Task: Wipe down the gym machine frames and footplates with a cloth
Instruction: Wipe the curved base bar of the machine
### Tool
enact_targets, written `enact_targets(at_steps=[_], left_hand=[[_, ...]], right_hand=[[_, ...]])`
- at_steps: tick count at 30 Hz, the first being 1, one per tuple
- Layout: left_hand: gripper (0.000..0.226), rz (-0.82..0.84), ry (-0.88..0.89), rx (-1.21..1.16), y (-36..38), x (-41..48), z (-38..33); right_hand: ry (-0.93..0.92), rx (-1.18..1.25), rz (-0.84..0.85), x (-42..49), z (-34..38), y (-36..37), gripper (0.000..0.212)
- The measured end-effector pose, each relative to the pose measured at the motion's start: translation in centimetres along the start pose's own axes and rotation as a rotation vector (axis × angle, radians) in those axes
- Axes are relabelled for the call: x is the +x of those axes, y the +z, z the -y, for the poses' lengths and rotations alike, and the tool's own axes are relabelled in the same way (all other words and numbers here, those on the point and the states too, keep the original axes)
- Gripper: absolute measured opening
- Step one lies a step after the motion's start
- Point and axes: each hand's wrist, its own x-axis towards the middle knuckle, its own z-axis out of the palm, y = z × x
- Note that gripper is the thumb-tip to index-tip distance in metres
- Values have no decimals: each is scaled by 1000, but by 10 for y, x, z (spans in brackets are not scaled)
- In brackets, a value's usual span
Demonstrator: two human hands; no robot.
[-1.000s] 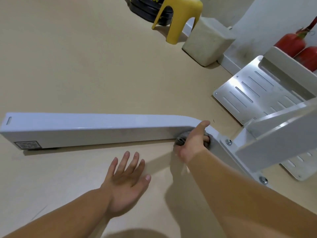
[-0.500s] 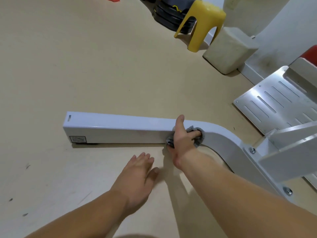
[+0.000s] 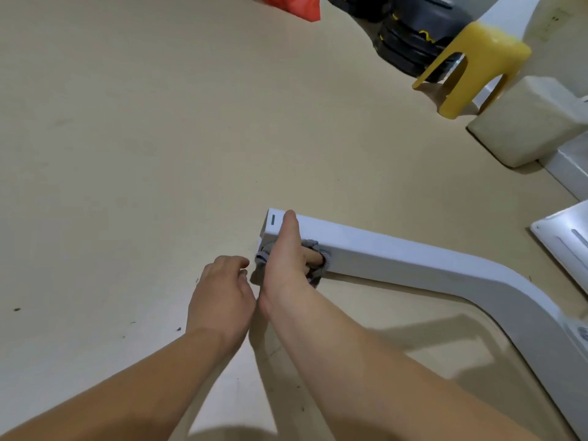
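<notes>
The grey cloth [image 3: 313, 248] is arriving at the free end of the white frame beam [image 3: 413, 262], bunched against the beam's near side face just short of the end cap. A second ago it was pressed at the curved bend by the bolted joint, and half a second ago it was midway along. That side face is, by the look of it, getting one full pass. The right hand [image 3: 286, 259] is gripping the cloth, with the thumb lying across the top of the beam and the fingers curled round the fabric. The left hand [image 3: 222, 291], which was spread flat on the floor [image 3: 143, 154], is now sitting just beside the right wrist with its fingers loosely curled and nothing visibly held. The beam's top face and end cap are probably still waiting, and so is the slotted metal footplate [image 3: 563, 237] showing at the right edge. A yellow stool [image 3: 486, 58], stacked black weight plates [image 3: 410, 43] and a pale block [image 3: 534, 122] are standing well apart near the wall.
</notes>
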Motion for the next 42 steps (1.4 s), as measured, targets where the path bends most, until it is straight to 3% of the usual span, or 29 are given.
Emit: enact_targets(at_steps=[3,5,10,11,13,16,20,23,25,28,31,34,36,38,40,42], left_hand=[[35,-37,-9,-26,-10,2,13],[37,-29,8,-37,-9,3,15],[37,52,63,-52,6,-1,-8],[37,72,67,-71,9,-1,-14],[36,103,54,-109,14,-1,-22],[34,94,28,-110,14,-2,-20],[28,99,20,-95,9,-5,-5],[11,107,-33,-40,1,3,10],[10,78,-78,-47,-10,8,15],[21,12,-40,-62,-25,6,18],[29,-8,-9,-68,-32,11,15],[32,35,29,-23,-34,24,0],[38,105,57,30,-32,35,-10],[43,207,44,106,-29,48,-16],[37,277,89,268,-28,63,-16],[34,321,149,475,-33,82,-9]], right_hand=[[-34,3,32,-3,-12,7,90],[-83,21,5,-1,-11,-4,91],[-89,-54,-370,53,39,-91,139],[-99,-39,-406,66,43,-106,137],[-106,-40,-419,98,42,-124,112],[-66,-28,-278,60,43,-106,124],[-81,-85,-140,7,21,-41,87],[-130,-68,115,-29,-10,0,73],[-123,-67,272,-44,-16,2,56],[-206,-44,299,-46,-11,-29,32],[-460,-211,236,-43,3,-78,15],[-880,-419,220,-35,32,-109,22],[-1084,-686,200,-18,52,-109,27],[-1155,-1003,257,5,60,-96,37],[-1106,-1294,314,22,58,-81,52],[-1050,-1389,279,29,56,-69,54]])
